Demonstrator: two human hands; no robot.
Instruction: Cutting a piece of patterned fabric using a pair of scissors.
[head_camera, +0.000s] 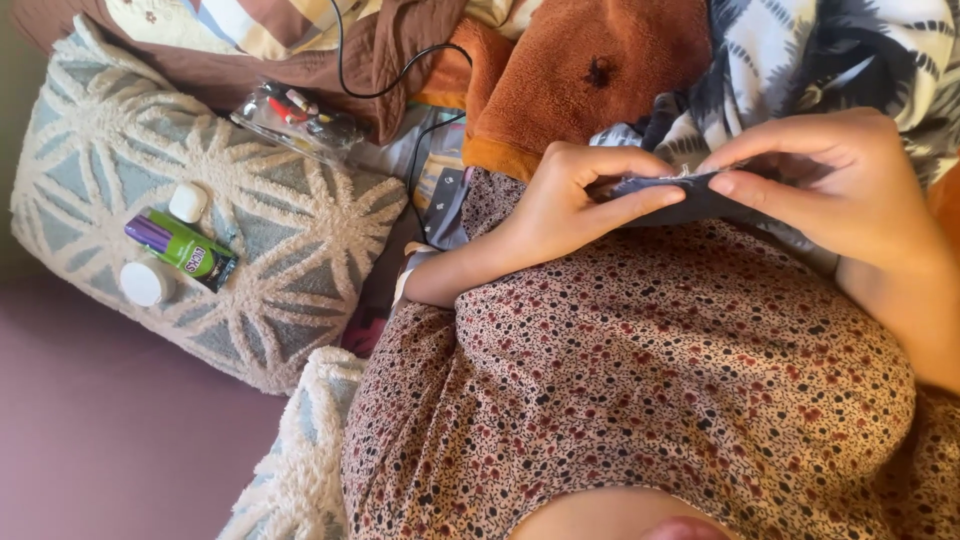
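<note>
Left hand (570, 205): curled, thumb and forefinger pressed together on the near-left end of the dark cloth (690, 200). Remaining fingers folded under, knuckles up.

Right hand (840, 185): likewise curled, thumb and forefinger pinched on the right part of the same cloth; other fingers arched above it. Needle or thread: too small to tell.

Cloth: a narrow dark strip, long axis running left to right between the two pinches, roughly level. Held taut or slack: cannot tell. Both hands touching it; neither nearer than the other. Fingertips of the two hands close together, not touching.

Places below given relative to the cloth.

- Directly below, toward the camera: floral dress (640, 400), filling the lower frame.
- Above and to the right: black-and-white patterned fabric (800, 60), running up behind the right hand.
- Above and left: orange plush blanket (590, 70), with a brown quilted cover (370, 55) beyond it.
- Left, between blanket and cushion: black cable (345, 70), looping down toward the left wrist.
- Far left: tufted cushion (270, 250), pale with grey-blue diamonds. On it, well apart from the cloth: a green-and-purple tube (180, 247), a small white case (187, 201) just above the tube, a white round cap (146, 283) just below it.
- Upper left, at the cushion's top edge: clear plastic pouch (297, 120) with small items inside.
- Lower left: second tufted cushion (300, 470), touching the dress.
</note>
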